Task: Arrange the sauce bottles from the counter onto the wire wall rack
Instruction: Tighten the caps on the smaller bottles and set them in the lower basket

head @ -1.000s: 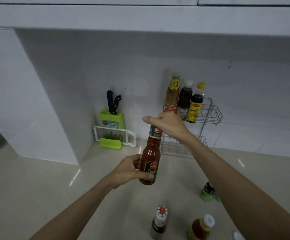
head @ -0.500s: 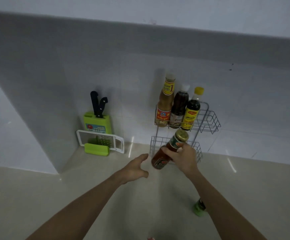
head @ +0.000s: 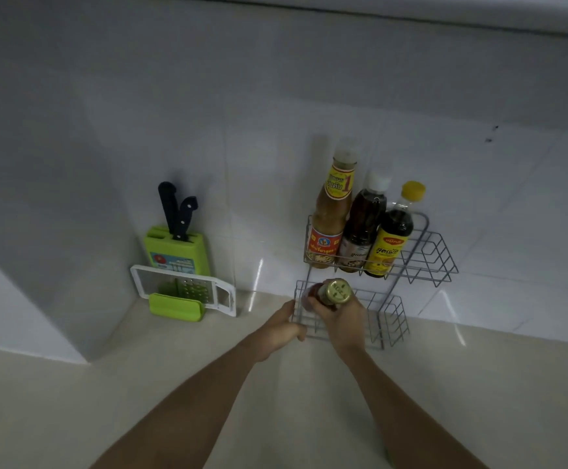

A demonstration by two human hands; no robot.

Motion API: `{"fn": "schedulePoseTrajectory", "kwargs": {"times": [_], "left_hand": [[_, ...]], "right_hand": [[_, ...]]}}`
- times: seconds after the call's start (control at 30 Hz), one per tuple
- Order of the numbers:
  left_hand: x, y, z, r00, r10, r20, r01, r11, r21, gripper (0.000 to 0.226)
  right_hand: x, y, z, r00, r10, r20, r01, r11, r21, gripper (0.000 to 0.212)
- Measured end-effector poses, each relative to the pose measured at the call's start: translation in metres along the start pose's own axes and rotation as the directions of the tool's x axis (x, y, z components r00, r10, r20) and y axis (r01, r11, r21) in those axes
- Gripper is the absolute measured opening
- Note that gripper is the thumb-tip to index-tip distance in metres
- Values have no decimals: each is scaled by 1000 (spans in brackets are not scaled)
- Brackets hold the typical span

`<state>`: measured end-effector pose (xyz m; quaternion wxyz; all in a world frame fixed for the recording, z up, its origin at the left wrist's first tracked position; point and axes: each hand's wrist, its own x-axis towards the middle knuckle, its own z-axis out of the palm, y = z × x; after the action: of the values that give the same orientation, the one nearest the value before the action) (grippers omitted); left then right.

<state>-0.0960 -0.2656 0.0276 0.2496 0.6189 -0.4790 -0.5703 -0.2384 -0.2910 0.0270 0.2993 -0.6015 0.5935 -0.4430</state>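
Note:
A two-tier wire rack [head: 440, 255] stands against the tiled wall. Its upper tier holds three bottles: an orange-brown sauce bottle [head: 331, 211], a dark bottle with a white cap [head: 363, 225] and a dark bottle with a yellow cap [head: 392, 235]. My right hand [head: 341, 319] grips a red sauce bottle with a gold cap [head: 335, 292] by the neck, its base down in the left end of the lower tier [head: 394, 319]. My left hand [head: 280, 328] rests at the lower tier's left front corner, fingers curled around the wire.
A green knife block [head: 176, 247] with two black-handled knives stands in the left corner. A white grater with a green holder [head: 182, 292] leans in front of it. A beige counter [head: 106, 401] spreads below. The upper tier's right part holds nothing.
My right hand has carried the red bottle forward into the lower tier's left end. My left hand has moved forward from open air onto the rack's corner. The view has moved closer.

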Motion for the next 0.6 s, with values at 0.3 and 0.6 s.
{"fn": "schedulePoseTrajectory", "kwargs": {"times": [0.3,0.6], "left_hand": [[18,-8,-3,996,-86,36,89,993,-75,73],[27,-11,2,993,-75,96,86,990,-112,70]], "right_hand": [[24,10,18,997,23,70,-6,973,-231,37],[50,8,17,964,120,239,-40,949,-314,48]]}}
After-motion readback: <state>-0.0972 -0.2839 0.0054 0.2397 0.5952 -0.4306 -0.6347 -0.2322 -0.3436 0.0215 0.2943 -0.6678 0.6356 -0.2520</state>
